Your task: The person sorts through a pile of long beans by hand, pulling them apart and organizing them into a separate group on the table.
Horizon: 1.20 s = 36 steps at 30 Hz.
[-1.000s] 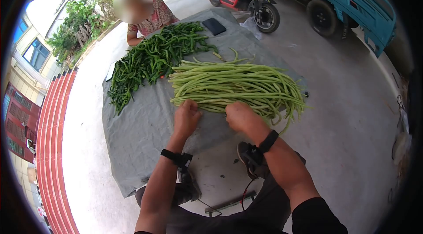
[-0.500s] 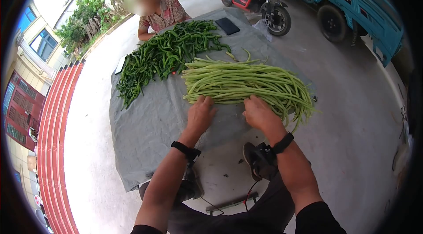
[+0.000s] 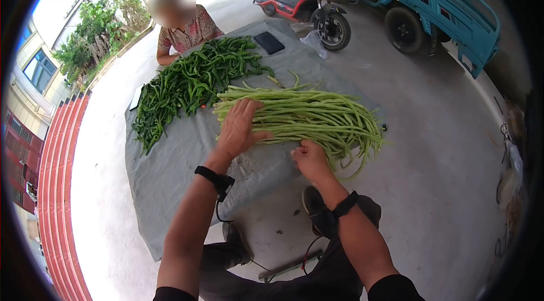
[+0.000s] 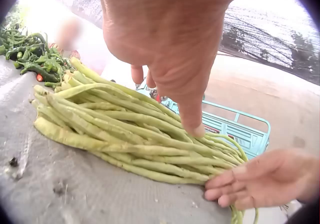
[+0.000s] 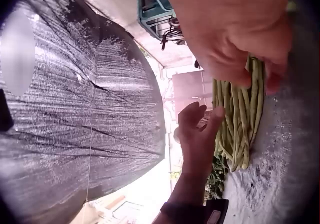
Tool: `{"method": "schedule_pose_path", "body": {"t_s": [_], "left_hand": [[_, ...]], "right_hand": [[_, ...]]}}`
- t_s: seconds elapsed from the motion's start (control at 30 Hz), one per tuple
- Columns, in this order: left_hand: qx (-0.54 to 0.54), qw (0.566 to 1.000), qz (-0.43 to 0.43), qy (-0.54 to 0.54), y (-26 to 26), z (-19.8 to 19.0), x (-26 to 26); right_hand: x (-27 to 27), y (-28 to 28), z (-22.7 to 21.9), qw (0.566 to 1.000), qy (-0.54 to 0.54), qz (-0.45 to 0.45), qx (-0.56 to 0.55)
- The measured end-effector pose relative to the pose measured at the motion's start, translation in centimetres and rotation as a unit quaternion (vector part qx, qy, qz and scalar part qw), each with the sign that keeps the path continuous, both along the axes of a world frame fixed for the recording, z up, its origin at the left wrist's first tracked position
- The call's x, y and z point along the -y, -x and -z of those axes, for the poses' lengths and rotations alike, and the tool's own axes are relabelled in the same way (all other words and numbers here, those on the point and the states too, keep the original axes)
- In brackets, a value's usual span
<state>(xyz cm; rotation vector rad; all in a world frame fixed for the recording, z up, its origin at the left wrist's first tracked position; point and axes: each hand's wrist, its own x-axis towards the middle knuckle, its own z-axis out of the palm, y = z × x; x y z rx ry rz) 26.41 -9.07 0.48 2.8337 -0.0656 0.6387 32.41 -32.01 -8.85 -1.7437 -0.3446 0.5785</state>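
Note:
A long bundle of pale green yardlong beans lies across the grey cloth. My left hand is spread over the near left part of the bundle, its thumb apart from the fingers. Seen from the left wrist, that thumb points down against the beans. My right hand is at the bundle's near edge, right of the left hand. Its fingers show loosely extended beside the beans in the left wrist view. Neither hand grips a bean.
Green peppers are heaped behind and left of the beans on the cloth. A dark phone lies at the far edge. Opposite sits a person. A red scooter and a blue cargo tricycle stand beyond.
My left hand has risen from the near edge onto the beans, and its curled fingers have spread. The right hand stays by the near edge. The head view has shifted.

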Motion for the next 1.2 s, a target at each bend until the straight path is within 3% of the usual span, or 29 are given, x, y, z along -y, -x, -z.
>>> {"method": "schedule_pose_path", "body": {"t_s": [0.07,0.17,0.37,0.53,0.77,0.87,0.97,1.2], "left_hand": [[0.009,1.0,0.009,0.019,-1.8,-1.1,-1.2],[-0.038,0.999,0.013,-0.03,-4.4,-0.8,-3.8],[-0.192,0.981,-0.012,-0.014,-9.6,0.2,-5.3],[-0.286,0.957,-0.03,0.035,-12.1,0.9,-5.6],[-0.242,0.97,-0.021,-0.011,-12.7,1.5,-6.6],[-0.235,0.972,-0.025,0.001,-12.8,2.0,-7.1],[-0.236,0.97,-0.051,0.006,-12.7,1.6,-6.8],[-0.223,0.97,-0.092,-0.019,-12.2,2.5,-5.7]], "right_hand": [[-0.4,-0.9,1.9,0.957,-0.173,0.023,-0.232],[-0.4,-0.4,0.8,0.895,-0.329,0.069,-0.293],[-1.9,0.1,0.2,0.883,-0.347,0.148,-0.28],[-3.8,-0.3,0.8,0.89,-0.351,0.191,-0.222],[-5.0,-4.1,0.7,0.95,-0.241,0.173,-0.099],[-5.9,-5.4,0.1,0.949,-0.243,0.2,0.026],[-7.3,-8.1,0.8,0.959,-0.082,0.221,0.155],[-8.5,-13.2,-1.2,0.942,-0.061,0.215,0.251]]}}
